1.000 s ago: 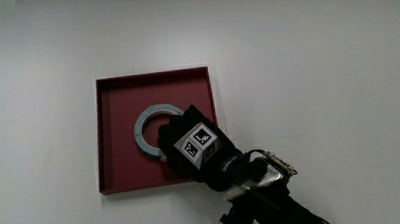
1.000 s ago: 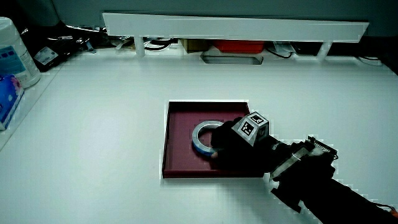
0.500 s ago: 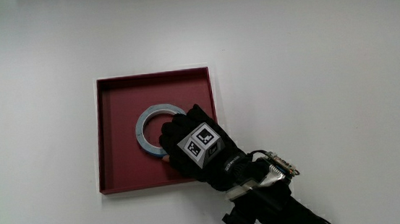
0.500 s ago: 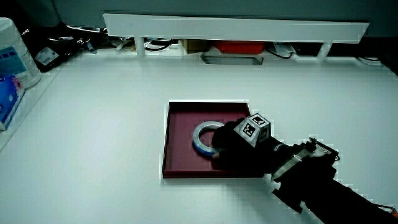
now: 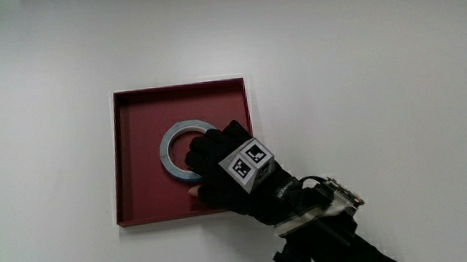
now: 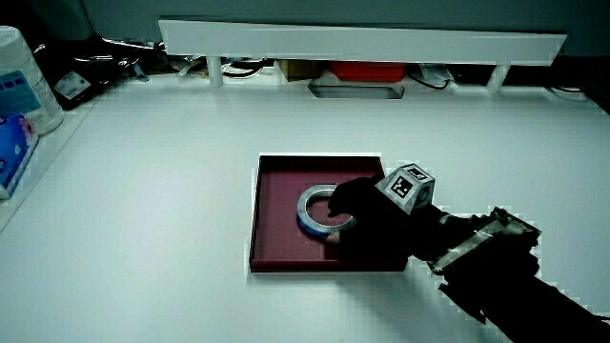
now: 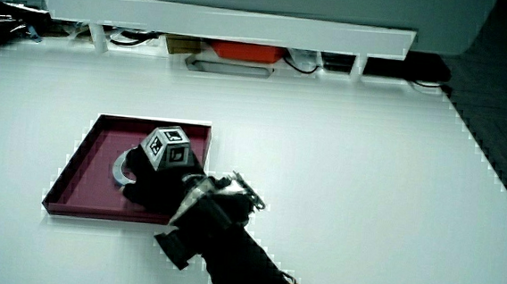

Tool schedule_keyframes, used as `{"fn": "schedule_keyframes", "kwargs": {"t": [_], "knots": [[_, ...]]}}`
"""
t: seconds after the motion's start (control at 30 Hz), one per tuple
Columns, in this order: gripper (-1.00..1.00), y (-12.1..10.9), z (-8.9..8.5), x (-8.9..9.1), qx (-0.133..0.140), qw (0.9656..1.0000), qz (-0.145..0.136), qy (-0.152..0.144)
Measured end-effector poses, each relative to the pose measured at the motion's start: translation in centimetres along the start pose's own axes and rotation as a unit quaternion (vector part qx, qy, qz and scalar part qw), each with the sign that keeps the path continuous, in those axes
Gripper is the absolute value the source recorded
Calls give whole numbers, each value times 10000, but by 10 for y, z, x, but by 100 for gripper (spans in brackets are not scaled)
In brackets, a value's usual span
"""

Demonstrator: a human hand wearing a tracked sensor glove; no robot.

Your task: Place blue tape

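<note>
A blue tape ring (image 5: 171, 149) lies flat in a dark red square tray (image 5: 135, 123) on the white table. The gloved hand (image 5: 219, 162) rests in the tray over the part of the ring nearest the person, fingers curled onto it and a thumb tip showing at the ring's near edge. The patterned cube (image 5: 249, 162) sits on the hand's back. In both side views the tape (image 6: 310, 205) (image 7: 119, 170) is half covered by the hand (image 6: 367, 219) (image 7: 156, 184) inside the tray (image 6: 276, 191) (image 7: 86, 171). The forearm reaches in over the tray's near corner.
A low white partition (image 6: 362, 43) (image 7: 226, 19) runs along the table's edge farthest from the person, with a red item (image 6: 367, 70) and cables under it. In a side view, white containers (image 6: 19, 86) stand at the table's side edge.
The wrist and cube have swung a little away from the tray's middle, while the fingertips stay on the ring. The tape has not moved.
</note>
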Motion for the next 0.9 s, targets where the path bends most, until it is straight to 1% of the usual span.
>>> {"fn": "schedule_keyframes", "kwargs": {"t": [0.07,0.1,0.13,0.17,0.27,0.3,0.33,0.37,0.4,0.47,0.5,0.57,0.6,0.63,0.67,0.73,0.83,0.9], "knots": [[-69,-6,10,1,-16,9999,-16,154],[-72,-9,17,-1,-81,9996,-53,272],[-75,-12,21,0,-136,9994,-48,327],[-78,-15,27,0,-97,9992,-53,395],[-88,-25,45,-3,-282,9980,-129,545],[-91,-28,51,-3,-296,9978,-149,571],[-94,-32,55,-4,-338,9977,-182,554],[-97,-36,61,-6,-449,9970,-255,573],[-100,-39,66,-6,-474,9967,-219,623],[-100,-46,73,-8,-664,9955,-319,592],[-100,-50,78,-10,-753,9946,-342,634],[-100,-59,86,-13,-851,9935,-369,660],[-100,-63,88,-13,-899,9933,-413,604],[-100,-67,93,-15,-902,9933,-361,628],[-100,-72,99,-17,-935,9928,-365,650],[-100,-79,107,-21,-921,9931,-362,629],[-100,-89,116,-27,-931,9937,-287,550],[-100,-95,119,-30,-985,9934,-272,515]]}}
